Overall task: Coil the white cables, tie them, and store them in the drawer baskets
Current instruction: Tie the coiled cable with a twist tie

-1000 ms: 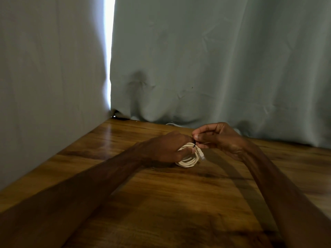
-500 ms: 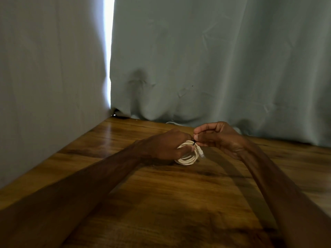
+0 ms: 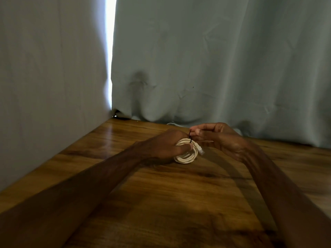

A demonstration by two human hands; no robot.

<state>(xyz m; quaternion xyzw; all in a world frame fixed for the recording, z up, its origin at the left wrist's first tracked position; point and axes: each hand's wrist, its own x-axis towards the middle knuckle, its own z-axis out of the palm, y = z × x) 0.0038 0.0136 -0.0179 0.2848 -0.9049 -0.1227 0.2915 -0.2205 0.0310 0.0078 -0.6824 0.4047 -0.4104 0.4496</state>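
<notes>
Along the left of the frame hangs a pale grey-blue curtain (image 3: 50, 77), and a bright slit of daylight (image 3: 109, 51) shows in the upper left where it meets a second curtain (image 3: 223, 59) that fills the back. Below them a wooden worktop (image 3: 170, 203) spreads across the lower half, glossy and dark-grained.

From the lower left a bare forearm runs up to the left hand (image 3: 166, 146), just left of the frame's centre. That hand is closed over the coiled white cable (image 3: 186, 154), fingers wrapped round the top of the loops, the coil's lower edge resting on the wood. A white plug end (image 3: 200, 150) sticks out on the coil's right side.

Just above the coil a thin black tie (image 3: 190, 136) stands up between the two hands. The right hand (image 3: 220, 138), right of centre, has thumb and fingertips pressed together right beside the top of that tie; whether they actually grip it I cannot tell. Its forearm leaves by the lower right corner.

A faint pale strand (image 3: 172, 124) lies at the curtain's foot behind the hands.
</notes>
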